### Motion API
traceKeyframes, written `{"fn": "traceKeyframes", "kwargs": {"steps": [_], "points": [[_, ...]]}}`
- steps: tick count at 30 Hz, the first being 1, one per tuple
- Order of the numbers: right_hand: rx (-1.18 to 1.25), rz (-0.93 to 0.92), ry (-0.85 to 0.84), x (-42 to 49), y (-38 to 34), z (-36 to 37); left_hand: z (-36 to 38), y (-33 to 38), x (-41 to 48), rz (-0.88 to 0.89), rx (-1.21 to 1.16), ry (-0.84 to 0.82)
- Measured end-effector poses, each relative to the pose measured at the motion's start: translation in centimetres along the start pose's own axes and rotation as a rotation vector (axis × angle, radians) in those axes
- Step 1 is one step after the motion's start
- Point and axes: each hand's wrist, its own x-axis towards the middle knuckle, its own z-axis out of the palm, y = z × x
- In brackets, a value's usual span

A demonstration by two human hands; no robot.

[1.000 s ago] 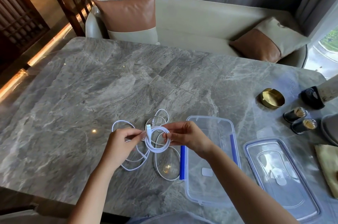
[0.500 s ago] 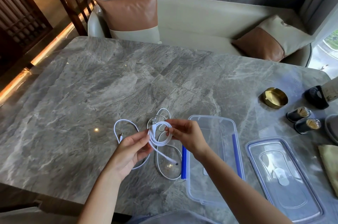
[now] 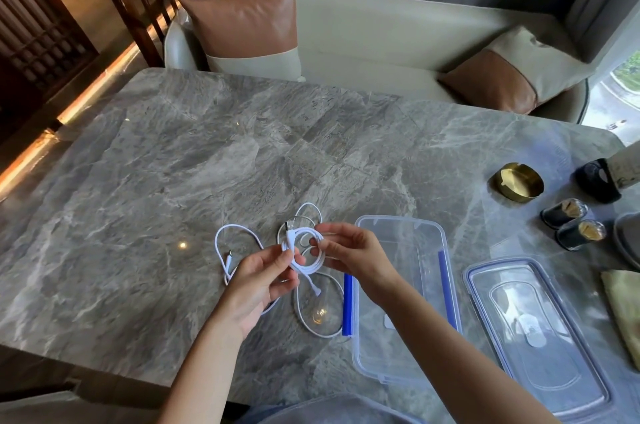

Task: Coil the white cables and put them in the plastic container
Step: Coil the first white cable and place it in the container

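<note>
Your left hand (image 3: 261,276) and right hand (image 3: 349,252) each close a pinching grip on the small white cable coil (image 3: 304,250), held above the desk (image 3: 173,181). Loose cable (image 3: 239,250) lies beneath your grip; the open plastic container (image 3: 401,302) sits just right.

Two hands, left (image 3: 260,280) and right (image 3: 353,252); two white cables, one coiled (image 3: 304,252), one loose (image 3: 239,240); one plastic container (image 3: 405,299); one lid (image 3: 533,333); two cushions (image 3: 249,29) (image 3: 512,77); one brass ashtray (image 3: 516,181); two small dark jars (image 3: 562,213) (image 3: 580,233).
</note>
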Motion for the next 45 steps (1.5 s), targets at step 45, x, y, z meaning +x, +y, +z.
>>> {"fn": "traceKeyframes", "kwargs": {"steps": [45], "points": [[-1.146, -0.53, 0.327, 0.1, 0.0, 1.3, 3.0, -1.3, 0.4, 0.258, 0.136, 0.164]]}}
